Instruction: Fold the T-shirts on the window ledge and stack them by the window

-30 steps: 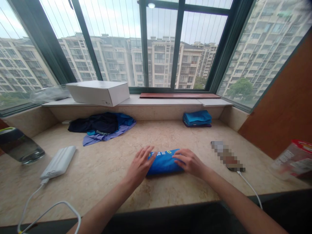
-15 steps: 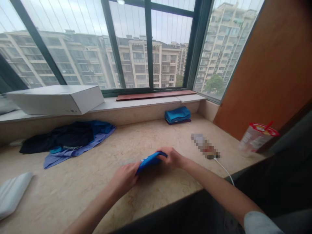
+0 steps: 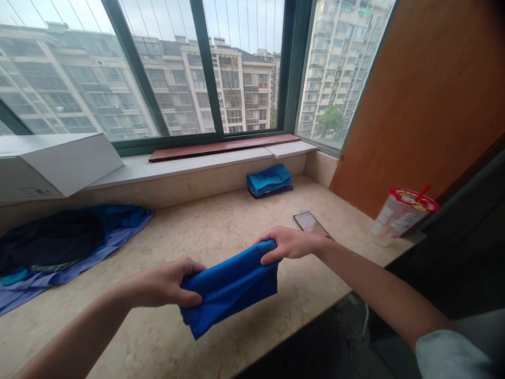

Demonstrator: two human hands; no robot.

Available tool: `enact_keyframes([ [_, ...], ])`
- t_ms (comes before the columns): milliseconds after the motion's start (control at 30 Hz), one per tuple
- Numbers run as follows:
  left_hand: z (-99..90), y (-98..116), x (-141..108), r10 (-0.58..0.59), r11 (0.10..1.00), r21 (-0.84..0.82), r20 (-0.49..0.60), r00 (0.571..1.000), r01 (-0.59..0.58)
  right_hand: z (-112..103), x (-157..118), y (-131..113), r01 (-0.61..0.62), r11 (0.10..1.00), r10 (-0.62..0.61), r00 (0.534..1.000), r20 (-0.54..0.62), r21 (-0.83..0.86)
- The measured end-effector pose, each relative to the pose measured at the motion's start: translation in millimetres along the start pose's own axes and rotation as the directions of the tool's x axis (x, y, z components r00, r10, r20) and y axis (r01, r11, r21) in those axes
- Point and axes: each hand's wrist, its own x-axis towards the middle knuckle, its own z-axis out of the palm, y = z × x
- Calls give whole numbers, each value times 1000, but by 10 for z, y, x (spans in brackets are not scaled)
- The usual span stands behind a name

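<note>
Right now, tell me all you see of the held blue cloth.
The held blue cloth is folded into a long, creased strip, plain on the side in view, and looks like smooth fabric. The left hand grips one end, the right hand the other, thumbs in front. It seems to hang above the beige countertop, right end higher.

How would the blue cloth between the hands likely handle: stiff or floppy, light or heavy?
The blue cloth is probably floppy: soft creases run across it and its lower edge hangs free. It seems fairly light, since the left hand and right hand appear to hold it just by its ends, thumbs in front.
</note>
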Motion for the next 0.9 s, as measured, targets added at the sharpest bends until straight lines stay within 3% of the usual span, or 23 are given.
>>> enact_keyframes([
  [67, -132, 201, 155, 73, 971, 234, -91, 993, -50, -315, -13, -62, 74, 962, -95, 993, -69, -263],
  [133, -295, 434, 385, 195, 869, 495, -304, 932, -21, -671, 48, -105, 98, 845, -237, 950, -203, -526],
  [167, -390, 550, 531, 263, 801, 597, -425, 866, 50, -870, 100, -112, 87, 759, -324, 910, -259, -645],
  [267, -727, 813, 1108, 471, 635, 712, -665, 580, 301, -1526, 300, -39, -5, 431, -567, 776, -275, -902],
  [333, -954, 861, 1591, 628, 552, 760, -650, 429, 344, -1952, 439, 123, -112, 223, -659, 715, -234, -968],
  [367, -1049, 838, 1847, 692, 513, 790, -612, 383, 335, -2137, 501, 244, -171, 138, -670, 709, -219, -976],
  [433, -1172, 716, 2341, 743, 466, 830, -555, 374, 306, -2421, 595, 553, -260, 20, -636, 742, -213, -965],
  [500, -1197, 535, 2752, 703, 465, 831, -557, 443, 306, -2576, 643, 907, -297, -46, -573, 790, -219, -954],
  [567, -1152, 366, 3028, 649, 469, 824, -565, 510, 317, -2631, 653, 1236, -321, -63, -549, 802, -236, -945],
  [700, -1050, 262, 3219, 632, 455, 833, -551, 544, 315, -2645, 653, 1631, -366, -71, -580, 772, -260, -928],
  [900, -1062, 557, 3378, 635, 447, 848, -525, 567, 284, -2790, 693, 1656, -358, -78, -570, 782, -253, -930],
])
